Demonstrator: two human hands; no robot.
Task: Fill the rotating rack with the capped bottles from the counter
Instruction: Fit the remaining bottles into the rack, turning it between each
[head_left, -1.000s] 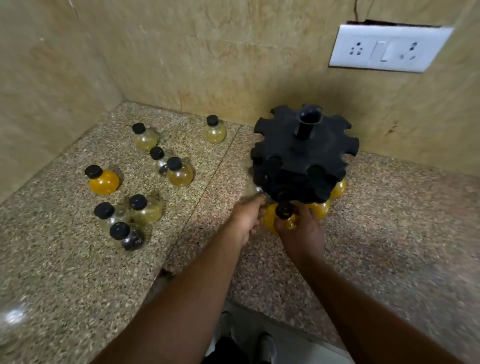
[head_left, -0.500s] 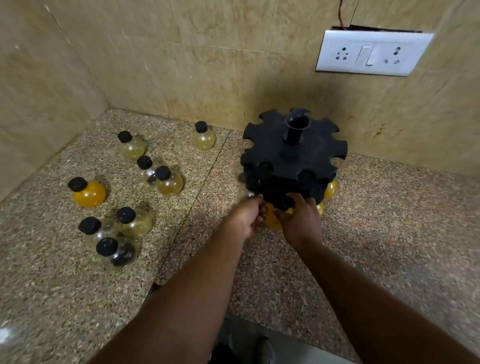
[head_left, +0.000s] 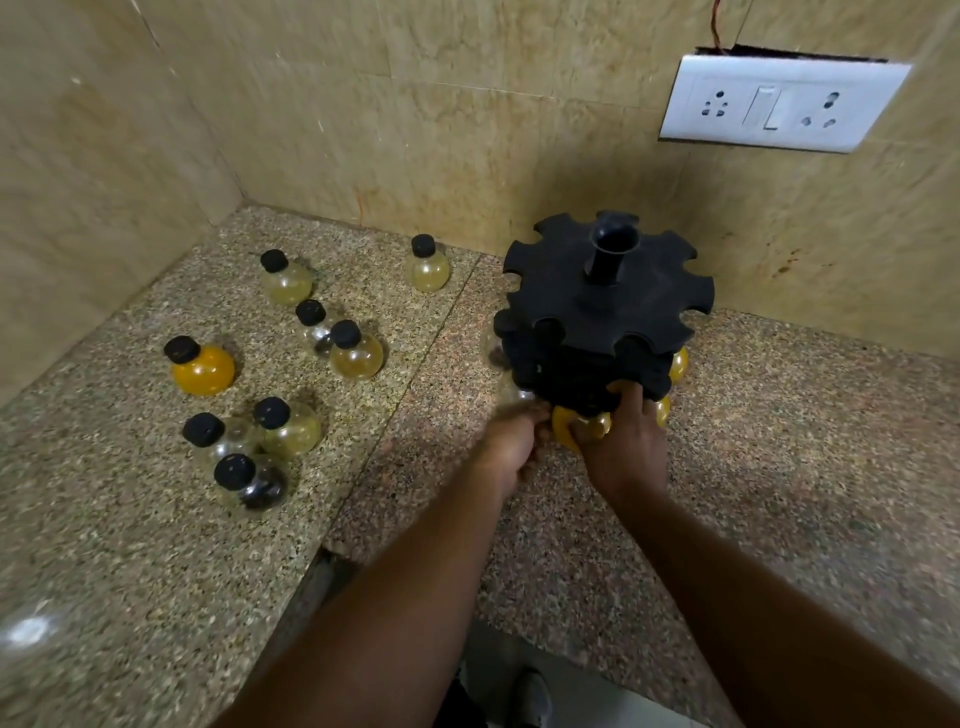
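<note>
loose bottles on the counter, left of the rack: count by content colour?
Deep orange: 1
Pale yellow: 4
Clear, some dark bits: 3
Total: 8

Rack (head_left: 605, 306) hides orange bottle (head_left: 566, 431) neck; left hand (head_left: 511, 449) blurred.

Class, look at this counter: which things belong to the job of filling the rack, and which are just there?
Part of the job:
rack
orange bottle going in, held by right hand
left hand
eight loose bottles, such as the deep orange one

Just there:
wall socket
counter
</note>
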